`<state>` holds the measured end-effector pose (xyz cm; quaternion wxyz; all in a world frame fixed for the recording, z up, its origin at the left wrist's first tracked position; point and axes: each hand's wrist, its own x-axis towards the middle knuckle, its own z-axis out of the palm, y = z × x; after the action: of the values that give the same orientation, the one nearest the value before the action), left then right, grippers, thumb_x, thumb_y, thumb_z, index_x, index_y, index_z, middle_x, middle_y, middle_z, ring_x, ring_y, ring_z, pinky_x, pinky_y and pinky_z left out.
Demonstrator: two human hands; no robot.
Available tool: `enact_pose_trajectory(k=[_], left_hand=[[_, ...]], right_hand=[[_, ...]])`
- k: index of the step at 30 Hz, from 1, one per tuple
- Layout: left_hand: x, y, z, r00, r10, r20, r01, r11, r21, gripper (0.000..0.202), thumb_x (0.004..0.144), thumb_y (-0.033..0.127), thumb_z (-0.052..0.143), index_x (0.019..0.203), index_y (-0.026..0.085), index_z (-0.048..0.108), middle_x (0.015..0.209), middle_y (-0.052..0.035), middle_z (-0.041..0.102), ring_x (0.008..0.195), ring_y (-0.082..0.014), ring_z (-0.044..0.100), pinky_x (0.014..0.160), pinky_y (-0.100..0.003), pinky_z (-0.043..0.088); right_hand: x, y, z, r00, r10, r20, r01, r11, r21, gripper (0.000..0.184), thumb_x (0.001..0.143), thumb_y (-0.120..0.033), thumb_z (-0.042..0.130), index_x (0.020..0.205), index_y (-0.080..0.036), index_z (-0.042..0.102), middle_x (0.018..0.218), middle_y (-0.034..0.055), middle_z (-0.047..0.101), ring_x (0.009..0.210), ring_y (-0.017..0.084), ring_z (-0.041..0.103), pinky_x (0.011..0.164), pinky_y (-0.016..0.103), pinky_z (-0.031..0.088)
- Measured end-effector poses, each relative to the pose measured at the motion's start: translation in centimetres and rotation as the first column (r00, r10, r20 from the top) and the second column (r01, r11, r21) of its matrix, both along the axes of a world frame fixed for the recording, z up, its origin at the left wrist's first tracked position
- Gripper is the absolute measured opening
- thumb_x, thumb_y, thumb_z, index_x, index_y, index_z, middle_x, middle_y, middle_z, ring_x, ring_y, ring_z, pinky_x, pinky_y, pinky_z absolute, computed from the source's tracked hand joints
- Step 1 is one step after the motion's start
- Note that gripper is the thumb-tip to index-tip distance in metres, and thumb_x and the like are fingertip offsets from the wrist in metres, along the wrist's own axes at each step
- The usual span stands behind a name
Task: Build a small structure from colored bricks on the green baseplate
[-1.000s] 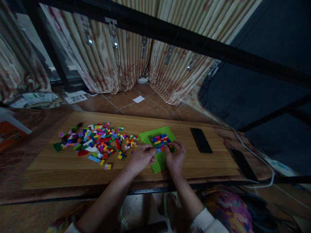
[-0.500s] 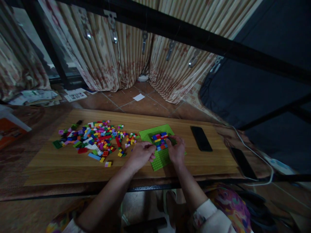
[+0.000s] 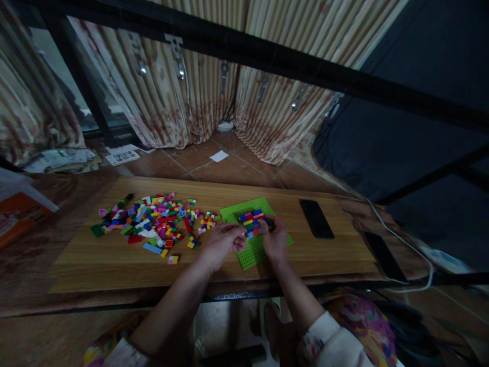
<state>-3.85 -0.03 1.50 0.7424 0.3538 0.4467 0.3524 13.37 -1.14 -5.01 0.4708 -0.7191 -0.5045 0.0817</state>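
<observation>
On a green studded baseplate (image 3: 250, 260) sits a low block of stacked toy bricks (image 3: 250, 223) in blue, red, yellow and other colours. My right hand (image 3: 276, 240) is at the block's right side, its thumb against the bricks and its fingers curved round the far edge. Just left of the block is my left hand (image 3: 224, 245), with thumb and fingertips pinched together over the plate's left part. Whatever that pinch may hold is too small to make out. The fingers hide parts of the block and plate.
Loose toy bricks (image 3: 153, 219) lie scattered over the left of the wooden board (image 3: 126, 275). To the right are a black phone (image 3: 316, 219) on the board and another dark phone (image 3: 384, 256) beside it, near a white cable (image 3: 393, 232). A dark bar (image 3: 267, 58) crosses above.
The camera view has shifted slightly, moving the loose bricks a little right in the picture. Both hands stay about the block, with only slight finger movement.
</observation>
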Motion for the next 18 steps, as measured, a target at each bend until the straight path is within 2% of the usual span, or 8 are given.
enact_pose_trajectory(k=[5, 7, 9, 11, 15, 18], left_hand=[[-0.1, -0.2, 0.0, 0.981, 0.024, 0.192, 0.005, 0.989, -0.148, 0.009, 0.07, 0.019, 0.065, 0.074, 0.011, 0.064, 0.066, -0.0032, 0.066, 0.059, -0.01, 0.062, 0.058, -0.021, 0.049], [-0.1, -0.2, -0.1, 0.977, 0.023, 0.214, 0.014, 0.986, -0.168, 0.007, 0.071, 0.017, 0.063, 0.075, 0.011, 0.064, 0.068, -0.004, 0.067, 0.061, -0.011, 0.064, 0.06, -0.021, 0.05], [0.0, -0.2, -0.2, 0.976, 0.023, 0.215, 0.012, 0.987, -0.159, 0.007, 0.071, 0.015, 0.063, 0.077, 0.011, 0.064, 0.07, -0.0048, 0.068, 0.064, -0.012, 0.065, 0.061, -0.022, 0.051], [0.1, -0.2, -0.2, 0.978, 0.028, 0.204, 0.001, 0.99, -0.141, 0.009, 0.071, 0.014, 0.064, 0.08, 0.011, 0.064, 0.073, -0.0052, 0.069, 0.066, -0.0127, 0.066, 0.062, -0.022, 0.051], [0.3, -0.3, -0.4, 0.99, 0.034, 0.137, -0.02, 0.995, -0.103, 0.014, 0.071, 0.017, 0.066, 0.084, 0.013, 0.064, 0.073, -0.0038, 0.068, 0.062, -0.0116, 0.064, 0.059, -0.023, 0.051], [0.5, -0.6, -0.5, 0.999, 0.004, 0.054, -0.001, 0.999, -0.052, 0.015, 0.071, 0.018, 0.067, 0.085, 0.014, 0.064, 0.072, -0.0029, 0.067, 0.061, -0.0109, 0.063, 0.057, -0.021, 0.05]], right_hand=[[-0.2, -1.9, 1.9, 1.0, -0.013, 0.014, 0.011, 0.993, 0.117, 0.03, 0.089, -0.038, 0.045, 0.099, -0.017, 0.063, 0.098, 0.0101, 0.064, 0.096, 0.023, 0.056, 0.089, 0.041, 0.041], [-1.0, -3.0, 3.1, 0.998, 0.06, -0.007, -0.059, 0.988, 0.143, 0.026, 0.089, -0.036, 0.046, 0.096, -0.018, 0.064, 0.095, 0.0088, 0.065, 0.094, 0.022, 0.058, 0.085, 0.038, 0.044], [-2.0, -3.9, 4.2, 0.984, 0.175, -0.035, -0.169, 0.977, 0.126, 0.023, 0.089, -0.034, 0.048, 0.094, -0.02, 0.065, 0.094, 0.0077, 0.066, 0.093, 0.021, 0.059, 0.084, 0.036, 0.045], [-3.0, -4.4, 4.9, 0.974, 0.225, -0.028, -0.22, 0.968, 0.121, 0.019, 0.087, -0.034, 0.053, 0.092, -0.022, 0.067, 0.095, 0.0067, 0.066, 0.093, 0.021, 0.059, 0.084, 0.036, 0.045], [-4.2, -4.4, 5.0, 0.967, 0.248, 0.063, -0.252, 0.967, 0.05, 0.016, 0.081, -0.034, 0.061, 0.091, -0.023, 0.068, 0.092, 0.006, 0.067, 0.09, 0.022, 0.06, 0.082, 0.037, 0.046], [-4.2, -4.3, 4.7, 0.963, 0.247, 0.112, -0.249, 0.968, 0.003, 0.014, 0.081, -0.031, 0.061, 0.089, -0.022, 0.068, 0.088, 0.0058, 0.067, 0.088, 0.022, 0.06, 0.08, 0.036, 0.047]])
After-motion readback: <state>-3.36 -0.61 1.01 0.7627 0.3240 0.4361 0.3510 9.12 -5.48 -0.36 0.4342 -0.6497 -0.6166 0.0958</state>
